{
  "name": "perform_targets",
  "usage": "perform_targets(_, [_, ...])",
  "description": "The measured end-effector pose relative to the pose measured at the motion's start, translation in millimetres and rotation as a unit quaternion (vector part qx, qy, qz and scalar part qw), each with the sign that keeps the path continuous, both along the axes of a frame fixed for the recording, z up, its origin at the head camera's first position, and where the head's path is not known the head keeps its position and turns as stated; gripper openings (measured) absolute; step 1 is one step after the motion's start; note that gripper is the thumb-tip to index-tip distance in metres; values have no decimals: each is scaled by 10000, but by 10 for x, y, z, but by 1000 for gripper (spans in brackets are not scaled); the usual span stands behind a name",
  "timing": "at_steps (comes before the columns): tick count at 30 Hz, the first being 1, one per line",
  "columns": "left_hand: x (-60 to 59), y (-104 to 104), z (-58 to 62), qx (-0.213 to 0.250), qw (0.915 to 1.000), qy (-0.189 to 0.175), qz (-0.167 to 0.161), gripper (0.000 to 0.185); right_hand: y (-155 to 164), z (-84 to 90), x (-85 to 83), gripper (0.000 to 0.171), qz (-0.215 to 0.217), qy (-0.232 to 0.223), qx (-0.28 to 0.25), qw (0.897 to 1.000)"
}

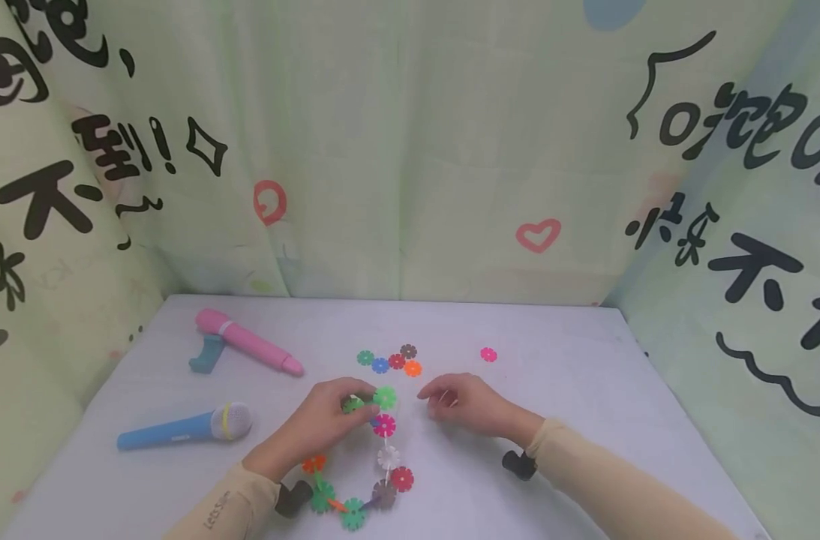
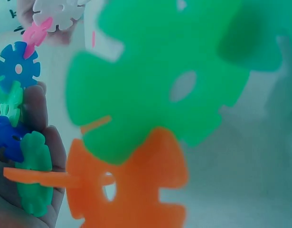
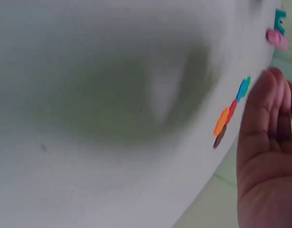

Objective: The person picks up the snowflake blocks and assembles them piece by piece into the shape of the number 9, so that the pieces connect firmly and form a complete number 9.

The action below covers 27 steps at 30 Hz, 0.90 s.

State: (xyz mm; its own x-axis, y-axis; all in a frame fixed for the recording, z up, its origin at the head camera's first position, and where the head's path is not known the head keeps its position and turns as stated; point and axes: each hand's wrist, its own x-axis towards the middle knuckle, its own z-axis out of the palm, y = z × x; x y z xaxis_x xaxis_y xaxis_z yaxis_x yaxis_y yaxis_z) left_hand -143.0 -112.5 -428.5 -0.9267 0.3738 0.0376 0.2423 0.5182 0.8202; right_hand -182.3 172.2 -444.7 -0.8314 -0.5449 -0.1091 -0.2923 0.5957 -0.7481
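Hands (image 1: 328, 420) beside near-far disc chain (image 1: 385, 442)

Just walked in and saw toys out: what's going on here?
A person's left hand grips the top of a ring of snowflake discs on the white table. The right hand hovers beside it, holding nothing visible. Loose discs lie just beyond; a pink toy and blue microphone sit left.

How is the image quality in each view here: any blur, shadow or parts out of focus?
Head view: evenly lit and sharp, soft shadows only; the chain reads clearly. Left wrist view: the green disc and orange disc sit too close and are blurred. Right wrist view: soft throughout, a dark smudged shadow on the table, right hand blurred.
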Motion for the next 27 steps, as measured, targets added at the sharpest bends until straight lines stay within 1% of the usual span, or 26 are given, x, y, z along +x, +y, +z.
perform_targets(2, [-4, -4, -1, 45, 10000, -8, -2, 32, 0, -42, 58, 29, 442, -20, 125, 9989])
perform_targets(4, [-10, -10, -2, 77, 10000, -23, -13, 32, -16, -73, 122, 32, 820, -98, 85, 9965])
perform_targets(8, [-23, -35, -11, 62, 9999, -112, -7, 31, -99, -98, 235, 36, 1303, -182, -50, 9913])
perform_targets(12, [-27, -60, -21, 156, 9997, -161, -47, 30, -199, -118, 320, 38, 1736, 8, 73, 9848])
perform_targets(15, [-21, -81, -15, 251, 9995, -155, -97, 29, -265, -120, 365, 34, 2007, 375, 395, 9781])
perform_targets(18, [-15, -91, -3, 281, 9994, -154, -124, 29, -310, -113, 393, 28, 2108, 686, 705, 9726])
perform_targets(20, [-13, -92, 3, 287, 9994, -160, -110, 29, -330, -99, 404, 23, 2086, 759, 835, 9715])
perform_targets(23, [-5, -94, 15, 300, 9993, -182, -95, 29, -344, -77, 420, 22, 1935, 587, 877, 9754])
perform_targets(25, [2, -99, 20, 305, 9993, -173, -103, 29, -348, -69, 428, 25, 1863, 478, 851, 9776])
perform_targets(27, [10, -108, 25, 315, 9993, -169, -106, 29, -350, -70, 433, 30, 1896, 457, 835, 9772])
